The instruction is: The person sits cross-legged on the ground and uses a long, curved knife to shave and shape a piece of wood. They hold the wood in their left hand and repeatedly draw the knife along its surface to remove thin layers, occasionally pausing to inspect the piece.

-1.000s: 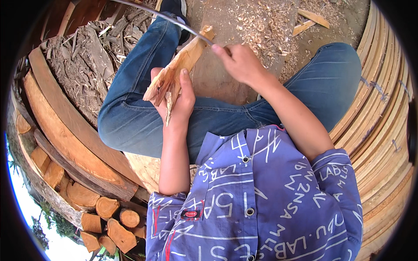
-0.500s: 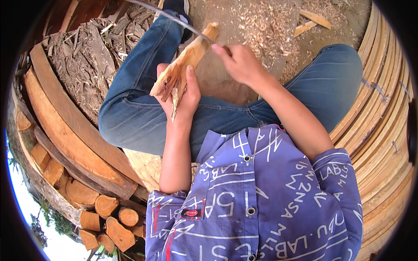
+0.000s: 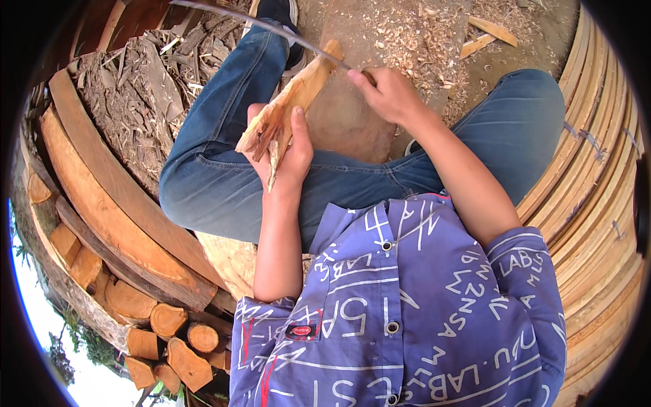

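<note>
My left hand (image 3: pixel 288 152) is closed round the wide, split lower end of a pale, rough piece of wood (image 3: pixel 298 91). The wood slants up and to the right to a narrow tip, and a thin splinter hangs from its lower end. In my right hand (image 3: pixel 392 98) is a long, thin, grey metal blade (image 3: pixel 254 22); my fingers cover its handle. It lies across the wood close to the tip, reaching up and left past my shoe. Whether the edge bites into the wood cannot be made out.
Wood shavings (image 3: pixel 413 51) litter the ground ahead, with two flat offcuts (image 3: pixel 494 30) farther right. Bark and chips (image 3: pixel 135 102) cover the left side. Curved planks (image 3: pixel 115 197) and cut logs (image 3: pixel 186 363) lie at left; long wooden strips (image 3: pixel 597 183) are stacked at right.
My right hand and the blade have shifted slightly right and down. The wood's tip has moved a little right, while my left hand keeps its hold.
</note>
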A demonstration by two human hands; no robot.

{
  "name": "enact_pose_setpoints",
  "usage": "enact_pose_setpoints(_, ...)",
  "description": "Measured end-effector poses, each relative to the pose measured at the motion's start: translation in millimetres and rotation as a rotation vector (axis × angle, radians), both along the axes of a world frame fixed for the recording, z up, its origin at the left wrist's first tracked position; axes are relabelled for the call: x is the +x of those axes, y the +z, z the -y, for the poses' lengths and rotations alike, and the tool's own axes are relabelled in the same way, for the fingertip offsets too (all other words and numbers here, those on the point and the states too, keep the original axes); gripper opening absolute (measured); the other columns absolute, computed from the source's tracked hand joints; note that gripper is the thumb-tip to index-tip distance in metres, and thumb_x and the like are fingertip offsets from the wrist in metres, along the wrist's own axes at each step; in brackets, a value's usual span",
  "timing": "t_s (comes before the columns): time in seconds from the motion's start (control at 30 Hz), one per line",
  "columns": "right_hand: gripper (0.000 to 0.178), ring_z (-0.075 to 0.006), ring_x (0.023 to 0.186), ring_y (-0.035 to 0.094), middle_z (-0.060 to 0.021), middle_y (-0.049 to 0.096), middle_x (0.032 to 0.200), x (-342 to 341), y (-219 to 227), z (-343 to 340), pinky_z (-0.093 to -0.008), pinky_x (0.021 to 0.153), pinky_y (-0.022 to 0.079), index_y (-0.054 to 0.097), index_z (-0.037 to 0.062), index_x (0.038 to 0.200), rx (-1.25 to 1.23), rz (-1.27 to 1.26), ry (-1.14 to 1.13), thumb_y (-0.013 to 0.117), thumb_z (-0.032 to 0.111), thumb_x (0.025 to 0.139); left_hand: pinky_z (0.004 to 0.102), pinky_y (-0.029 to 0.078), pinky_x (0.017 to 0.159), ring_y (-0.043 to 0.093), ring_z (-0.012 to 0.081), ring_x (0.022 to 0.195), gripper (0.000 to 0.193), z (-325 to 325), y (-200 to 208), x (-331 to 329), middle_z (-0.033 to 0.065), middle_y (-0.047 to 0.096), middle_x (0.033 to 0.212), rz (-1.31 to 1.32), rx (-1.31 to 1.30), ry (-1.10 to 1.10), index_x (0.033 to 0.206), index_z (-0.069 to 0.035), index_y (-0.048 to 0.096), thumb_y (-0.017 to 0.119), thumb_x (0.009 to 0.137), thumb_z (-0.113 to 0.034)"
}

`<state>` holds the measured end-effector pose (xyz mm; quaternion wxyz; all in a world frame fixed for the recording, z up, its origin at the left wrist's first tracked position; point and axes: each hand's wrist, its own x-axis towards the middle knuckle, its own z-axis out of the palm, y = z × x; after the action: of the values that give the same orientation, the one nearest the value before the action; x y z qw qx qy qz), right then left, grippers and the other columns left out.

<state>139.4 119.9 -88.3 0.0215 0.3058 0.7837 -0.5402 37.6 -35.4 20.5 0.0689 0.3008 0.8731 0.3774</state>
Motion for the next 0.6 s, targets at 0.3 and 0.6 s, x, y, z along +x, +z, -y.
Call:
enact_pose_setpoints(0.3, 0.057, -0.0257, 0.047, 0.043, -0.0176, 0.046, 0.051, -3.1, 36.2, 21.8, -0.0406, 0.049, 0.036, 0.055, -0.0045, 0.063, -0.082, -0.172, -0.042, 0.052, 0.043, 0.096, 0.0238, 0.047, 0.056, 0.059, 0.0099, 0.058, 0.016, 4.9, 7.9, -1.3, 0.0057, 0.062, 0.068, -0.016, -0.057, -0.108, 0.085, -0.001, 0.059, 0.072, 0.081, -0.009)
enact_pose_setpoints(0.6, 0.067, -0.0348, 0.056, 0.059, -0.0217, 0.057, 0.057, 14.6, -1.1, -2.9, -0.0450, 0.056, 0.045, 0.064, -0.0051, 0.071, -0.054, 0.064, -0.021, 0.049, 0.057, 0.092, 0.0256, 0.049, 0.059, 0.063, 0.0139, 0.061, 0.020, 7.8, 15.3, -1.4, 0.0076, 0.064, 0.071, 0.044, -0.130, -0.212, 0.085, -0.001, 0.060, 0.075, 0.080, -0.013)
